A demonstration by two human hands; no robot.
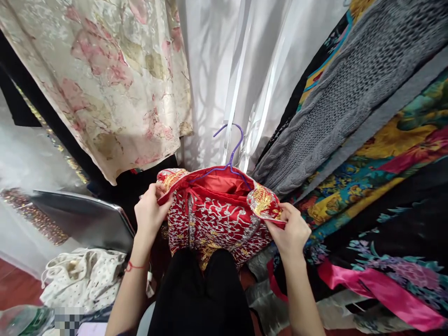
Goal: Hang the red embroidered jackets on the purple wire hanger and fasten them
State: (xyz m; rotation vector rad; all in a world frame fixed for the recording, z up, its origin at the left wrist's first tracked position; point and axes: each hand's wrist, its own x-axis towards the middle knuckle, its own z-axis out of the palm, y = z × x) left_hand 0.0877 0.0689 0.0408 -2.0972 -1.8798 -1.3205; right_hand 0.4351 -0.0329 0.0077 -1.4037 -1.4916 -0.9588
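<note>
A red garment (pixel 220 219) with silver and gold embroidery lies across my knees, its neckline spread wide and red lining showing. Inside the opening sits a purple wire hanger (pixel 232 154), its hook sticking up above the collar. On the left, my left hand (pixel 151 207) pinches the collar edge between thumb and fingers. The opposite edge, near a gold-embroidered patch, is gripped by my right hand (pixel 290 229). Part of the hanger's arms is hidden within the garment.
A cream floral cloth (pixel 105 84) hangs at upper left, a grey knit (pixel 336 102) and patterned clothes at right. White curtain fabric (pixel 210 56) is behind. A dark laptop-like panel (pixel 84 219), a polka-dot cloth bag (pixel 84 275) and a plastic bottle (pixel 28 319) are at lower left.
</note>
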